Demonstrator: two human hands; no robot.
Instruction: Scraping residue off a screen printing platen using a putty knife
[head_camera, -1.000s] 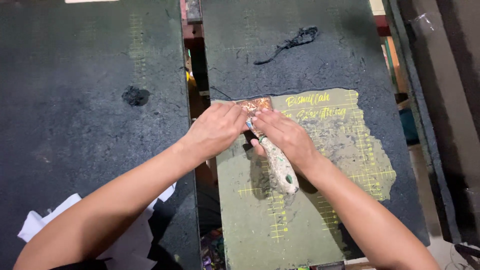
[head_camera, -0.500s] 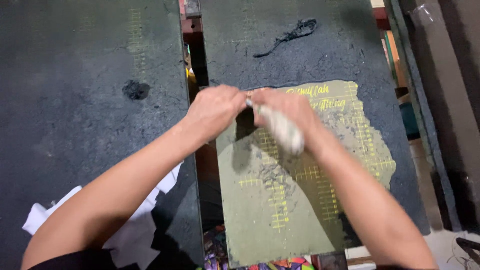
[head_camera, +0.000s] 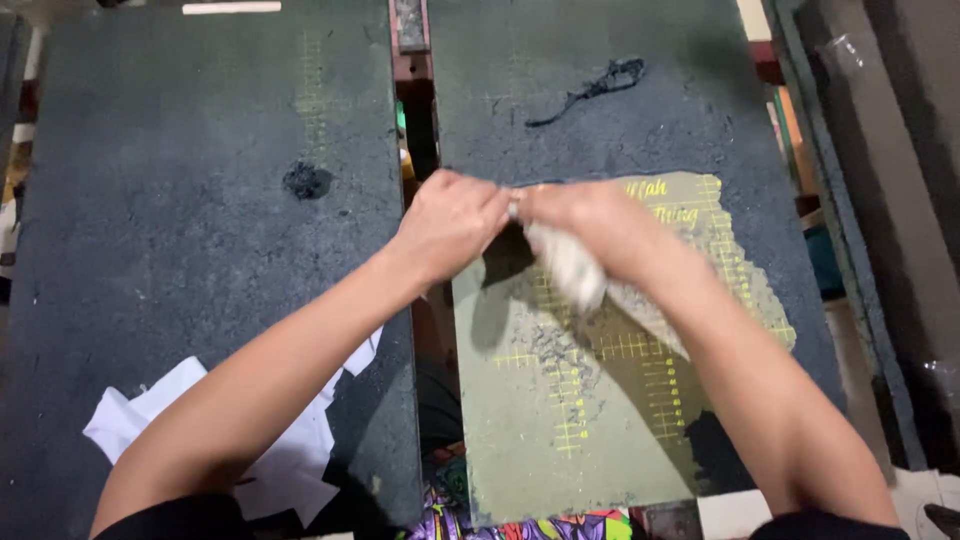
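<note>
Two dark flat boards fill my view side by side. Left board (head_camera: 200, 250) is the wider, coated in dark grainy film, with a small black clump (head_camera: 305, 181) near its inner edge. Its surface above and left of my arm lies open. A narrow gap (head_camera: 418, 120) runs between the boards, clutter showing down in it.

Right board (head_camera: 600, 100) has a scraped olive patch (head_camera: 560, 420) with yellow grid lines, reaching to the near edge; the dark coating is left along the far part and the right edge. Beyond that right edge, a grey frame rail (head_camera: 860, 250) stands close, so little room there.

White cloth scraps (head_camera: 150, 420) lie at the near edge of the left board, partly under my left forearm. A black string (head_camera: 590, 88) lies on the far part of the right board, well apart from my hands.

My left hand (head_camera: 450, 220) and right hand (head_camera: 600, 225) meet over the patch's far left corner. Right fingers are clenched around a pale-handled scraper (head_camera: 568, 265), blurred. Left fingers are curled at the tool's front end; I cannot tell whether they grip it.
</note>
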